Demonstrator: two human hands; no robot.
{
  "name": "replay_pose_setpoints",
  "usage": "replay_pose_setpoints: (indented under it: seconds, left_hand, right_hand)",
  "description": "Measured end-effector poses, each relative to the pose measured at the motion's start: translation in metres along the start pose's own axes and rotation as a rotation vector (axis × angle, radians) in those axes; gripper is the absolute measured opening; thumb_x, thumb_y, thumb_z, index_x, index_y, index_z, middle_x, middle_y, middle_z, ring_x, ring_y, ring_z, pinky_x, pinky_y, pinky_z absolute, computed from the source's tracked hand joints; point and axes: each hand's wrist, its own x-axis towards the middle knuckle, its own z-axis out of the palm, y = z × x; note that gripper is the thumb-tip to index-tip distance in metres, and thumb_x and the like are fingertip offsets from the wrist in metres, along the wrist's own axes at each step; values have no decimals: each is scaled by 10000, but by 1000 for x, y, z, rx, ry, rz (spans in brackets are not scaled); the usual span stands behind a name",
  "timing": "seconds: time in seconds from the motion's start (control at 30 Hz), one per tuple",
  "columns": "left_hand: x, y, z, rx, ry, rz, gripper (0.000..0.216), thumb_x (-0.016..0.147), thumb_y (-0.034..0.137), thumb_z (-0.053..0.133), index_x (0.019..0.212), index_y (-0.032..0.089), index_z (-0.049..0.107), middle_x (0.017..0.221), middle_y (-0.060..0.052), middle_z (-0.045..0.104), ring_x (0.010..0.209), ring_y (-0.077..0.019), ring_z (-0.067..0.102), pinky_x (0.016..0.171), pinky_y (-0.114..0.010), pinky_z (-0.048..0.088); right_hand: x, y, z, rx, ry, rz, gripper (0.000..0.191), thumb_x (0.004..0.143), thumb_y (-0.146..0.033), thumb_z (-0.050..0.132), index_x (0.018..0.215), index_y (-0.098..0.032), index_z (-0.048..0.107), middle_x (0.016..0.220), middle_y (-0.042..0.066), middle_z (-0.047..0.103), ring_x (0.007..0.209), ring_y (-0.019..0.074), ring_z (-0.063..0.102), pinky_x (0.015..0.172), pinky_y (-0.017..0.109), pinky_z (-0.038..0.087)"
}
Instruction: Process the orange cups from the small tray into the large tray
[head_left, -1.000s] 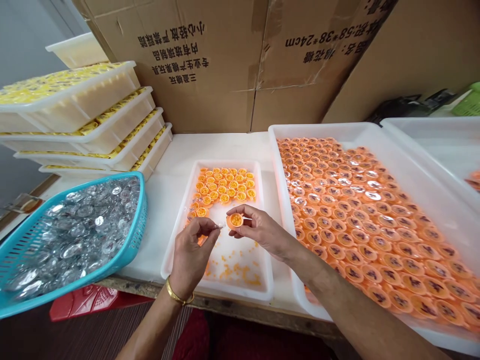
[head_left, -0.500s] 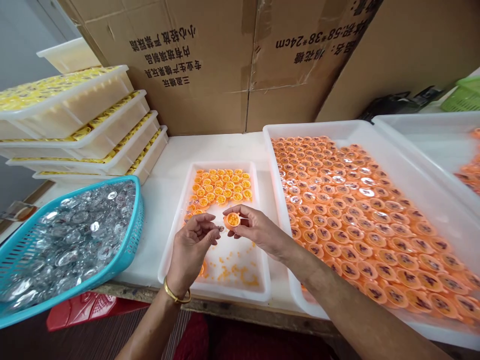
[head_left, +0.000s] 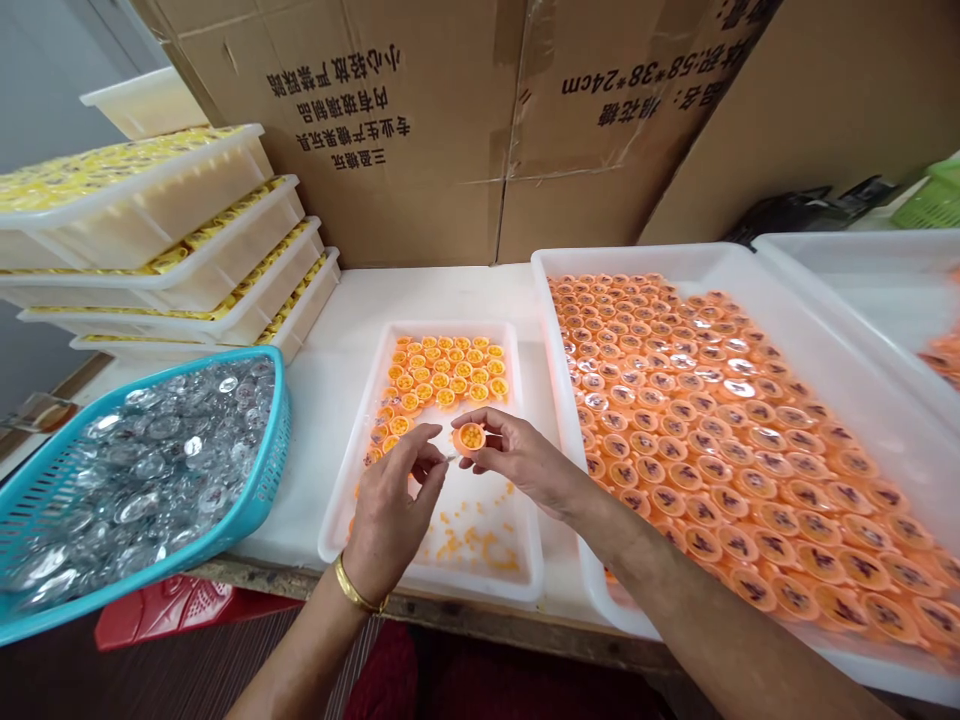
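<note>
My right hand (head_left: 504, 450) is closed round a small orange cup (head_left: 471, 437), its open top facing me and yellow-orange pieces inside. Close to its left side, my left hand (head_left: 394, 495) pinches thumb and fingers together on what looks like a small clear lid, mostly hidden by the fingertips. Both hands are above a shallow white tray (head_left: 529, 540). Rows of filled orange cups (head_left: 442, 382) stand in its far half, while loose orange bits (head_left: 472, 547) lie scattered near its front. Some cups at the tray's left are covered by my left hand.
A blue basket (head_left: 279, 420) of clear plastic lids (head_left: 157, 460) stands left. Behind it rise stacked white trays (head_left: 247, 235) with yellow items. On the right, a large white bin (head_left: 555, 400) holds many orange cups with printed tops. Cardboard boxes (head_left: 420, 220) wall off the back.
My left hand has turned and come nearer the cup, with the small clear piece at its fingertips now less visible. The right hand still holds the cup in nearly the same place.
</note>
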Motion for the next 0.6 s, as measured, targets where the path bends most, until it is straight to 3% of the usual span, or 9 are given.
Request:
replay_pose_setpoints:
  seconds: [0.37, 0.6]
  left_hand:
    - [4, -2, 1, 224, -108, 139, 390, 863, 136, 490, 1238, 239, 461, 774, -7, 631, 691, -156, 597, 674, -280, 485]
    - [7, -8, 7, 224, -186, 114, 425, 857, 140, 493, 1259, 265, 430, 748, 8, 619, 652, -153, 595, 628, -273, 477]
  right_hand:
    - [4, 6, -2, 39, 25, 11, 275, 734, -254, 664, 998, -218, 596, 845, -5, 586, 785, 125, 600, 747, 295, 485]
    - [4, 6, 2, 121, 12, -3, 294, 715, -291, 712, 977, -215, 602, 865, -8, 570, 795, 127, 604, 786, 328, 522]
